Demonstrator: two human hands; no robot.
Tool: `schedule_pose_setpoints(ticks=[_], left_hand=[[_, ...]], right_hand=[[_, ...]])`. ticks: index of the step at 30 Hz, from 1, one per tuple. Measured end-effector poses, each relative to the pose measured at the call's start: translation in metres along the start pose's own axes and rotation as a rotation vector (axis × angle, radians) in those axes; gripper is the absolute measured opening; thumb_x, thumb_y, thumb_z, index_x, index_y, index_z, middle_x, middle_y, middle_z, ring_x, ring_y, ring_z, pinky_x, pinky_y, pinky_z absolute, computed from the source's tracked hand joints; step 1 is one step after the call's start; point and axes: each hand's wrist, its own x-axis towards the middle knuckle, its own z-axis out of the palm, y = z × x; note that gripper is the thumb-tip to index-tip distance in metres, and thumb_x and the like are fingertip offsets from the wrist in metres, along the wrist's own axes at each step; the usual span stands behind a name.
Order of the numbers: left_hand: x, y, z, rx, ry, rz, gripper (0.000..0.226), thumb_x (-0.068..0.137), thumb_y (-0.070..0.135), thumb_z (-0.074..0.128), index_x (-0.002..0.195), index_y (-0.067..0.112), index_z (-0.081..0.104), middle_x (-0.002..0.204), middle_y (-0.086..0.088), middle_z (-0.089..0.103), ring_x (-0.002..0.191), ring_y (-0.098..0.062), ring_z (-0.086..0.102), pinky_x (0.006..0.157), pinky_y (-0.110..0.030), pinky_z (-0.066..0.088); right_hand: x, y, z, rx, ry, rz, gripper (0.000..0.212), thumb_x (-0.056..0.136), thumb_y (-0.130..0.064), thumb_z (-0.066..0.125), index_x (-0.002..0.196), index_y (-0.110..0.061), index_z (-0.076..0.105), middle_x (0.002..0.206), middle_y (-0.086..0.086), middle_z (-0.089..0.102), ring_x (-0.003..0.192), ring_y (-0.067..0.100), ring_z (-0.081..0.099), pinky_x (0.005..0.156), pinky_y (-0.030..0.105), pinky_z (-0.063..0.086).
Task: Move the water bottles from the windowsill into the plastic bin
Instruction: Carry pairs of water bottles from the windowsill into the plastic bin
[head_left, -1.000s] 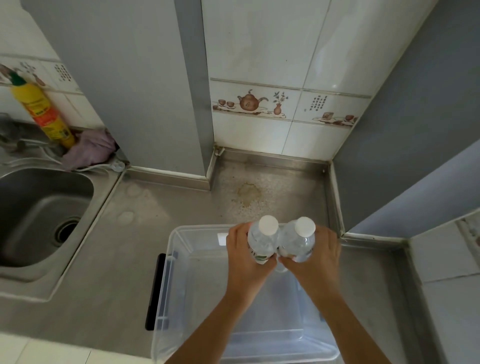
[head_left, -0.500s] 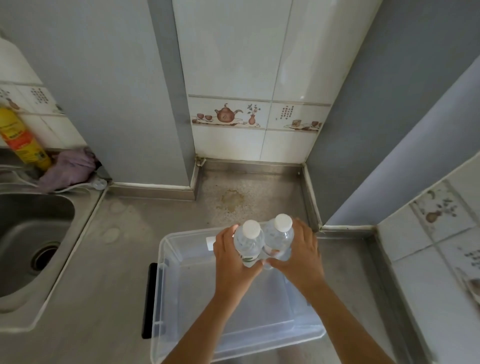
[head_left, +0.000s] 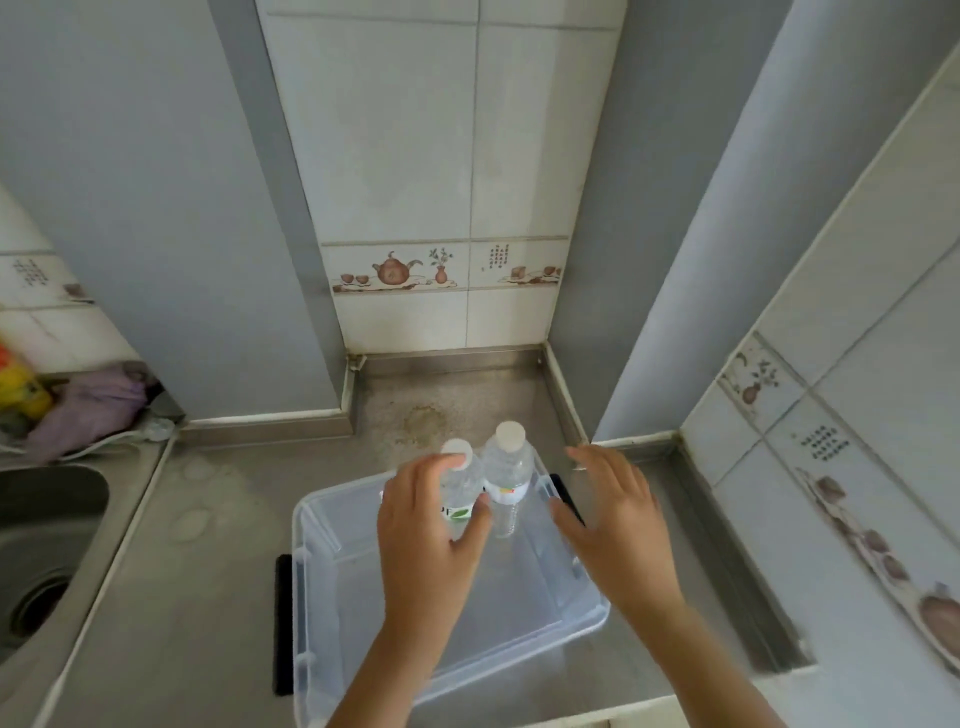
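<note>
Left hand wraps loosely round the left bottle, thumb on one side and fingers curled up near its white cap; whether it is gripping firmly or letting go, cannot tell. Right hand is spread open, fingers splayed, holding nothing, just beside the right bottle but apart from it.

Both bottles stand upright and touching, inside the clear plastic bin, against the bin's far wall. The bin sits on the steel counter, with the sink well off to the bin's left. No windowsill in view, so how many bottles are left there cannot be told.

Step in hand, by my read: setting this pair down. To do it well, let the left bottle settle flat on the bin floor before opening the fingers, then lift the hand straight up so the wrist does not knock either cap. Tall light bottles tip easily, so keeping them pressed into the far corner helps and leaves the near part of the bin free for more.

Writing: left bottle has a white label with a green leaf mark and some dark letters, too blurred to read. Right bottle's label shows small orange and green marks, unreadable. Wall tile beyond the bin carries a teapot picture and columns of small characters, not legible.
</note>
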Motion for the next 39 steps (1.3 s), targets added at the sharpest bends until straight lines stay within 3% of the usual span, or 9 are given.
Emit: schedule_pose_setpoints(ticks=[2,5,8,12,18,26,30,36,39], left_hand=[[-0.007,0.017,-0.005,0.059,-0.084,0.111,0.022,0.085,0.036,0.060,0.104,0.024,0.064,0.102,0.011,0.067,0.094,-0.014,0.062,0.080,-0.028,0.045],[-0.023,0.044,-0.002,0.155,-0.221,0.234,0.028,0.087,0.039,0.056,0.106,0.023,0.067,0.102,0.009,0.070,0.090,-0.016,0.065,0.077,-0.025,0.045],[-0.043,0.077,0.007,0.205,-0.323,0.321,0.035,0.085,0.043,0.053,0.110,0.023,0.068,0.107,0.006,0.070,0.094,-0.019,0.065,0.078,-0.028,0.045],[-0.088,0.121,0.019,0.209,-0.445,0.473,0.037,0.081,0.040,0.056,0.110,0.020,0.068,0.105,0.003,0.070,0.089,-0.023,0.067,0.071,-0.037,0.053],[-0.193,0.188,0.019,0.156,-0.682,0.684,0.045,0.076,0.039,0.079,0.116,0.020,0.071,0.113,0.001,0.073,0.097,-0.019,0.069,0.076,-0.035,0.057],[-0.344,0.285,0.006,-0.066,-0.910,0.956,0.047,0.082,0.047,0.049,0.114,0.022,0.073,0.111,0.007,0.074,0.102,-0.017,0.070,0.084,-0.040,0.057],[-0.393,0.332,0.013,-0.148,-0.976,1.117,0.049,0.082,0.049,0.047,0.115,0.023,0.072,0.111,0.007,0.073,0.102,-0.016,0.070,0.089,-0.043,0.055],[-0.449,0.402,0.060,-0.296,-1.027,1.267,0.049,0.083,0.049,0.049,0.117,0.022,0.072,0.115,0.006,0.072,0.107,-0.017,0.068,0.099,-0.037,0.037],[-0.474,0.439,0.098,-0.347,-1.043,1.318,0.049,0.083,0.048,0.050,0.119,0.021,0.071,0.116,0.006,0.072,0.108,-0.018,0.068,0.098,-0.036,0.036]], right_hand=[[-0.019,0.000,-0.021,-0.038,0.088,-0.010,0.045,0.077,-0.023,0.074,0.119,-0.019,0.060,0.119,0.000,0.063,0.109,0.024,0.058,0.089,0.040,0.049],[-0.054,0.007,-0.050,-0.122,0.183,-0.012,0.039,0.075,-0.015,0.072,0.113,-0.016,0.062,0.114,0.003,0.065,0.102,0.028,0.061,0.084,0.041,0.051],[-0.100,0.019,-0.081,-0.161,0.230,0.057,0.035,0.083,-0.022,0.055,0.118,-0.019,0.060,0.120,0.000,0.062,0.108,0.021,0.056,0.088,0.041,0.048],[-0.180,0.039,-0.117,-0.224,0.268,0.193,0.041,0.088,-0.030,0.048,0.127,-0.021,0.054,0.128,-0.003,0.060,0.117,0.016,0.050,0.096,0.040,0.045],[-0.334,0.045,-0.170,-0.359,0.330,0.528,0.046,0.093,-0.042,0.036,0.131,-0.023,0.053,0.133,-0.002,0.058,0.122,0.022,0.054,0.100,0.047,0.045],[-0.517,0.039,-0.229,-0.486,0.466,0.985,0.057,0.091,-0.058,0.027,0.129,-0.025,0.054,0.135,-0.005,0.057,0.125,0.018,0.051,0.105,0.045,0.036],[-0.571,0.042,-0.249,-0.498,0.594,1.135,0.062,0.092,-0.062,0.018,0.129,-0.026,0.053,0.135,-0.004,0.056,0.126,0.014,0.043,0.105,0.038,0.024],[-0.622,0.082,-0.284,-0.522,0.678,1.328,0.062,0.092,-0.062,0.018,0.129,-0.026,0.053,0.134,-0.004,0.056,0.126,0.015,0.046,0.106,0.036,0.026],[-0.638,0.118,-0.306,-0.551,0.698,1.392,0.064,0.092,-0.062,0.017,0.128,-0.025,0.055,0.135,-0.004,0.056,0.126,0.015,0.048,0.106,0.038,0.031]])
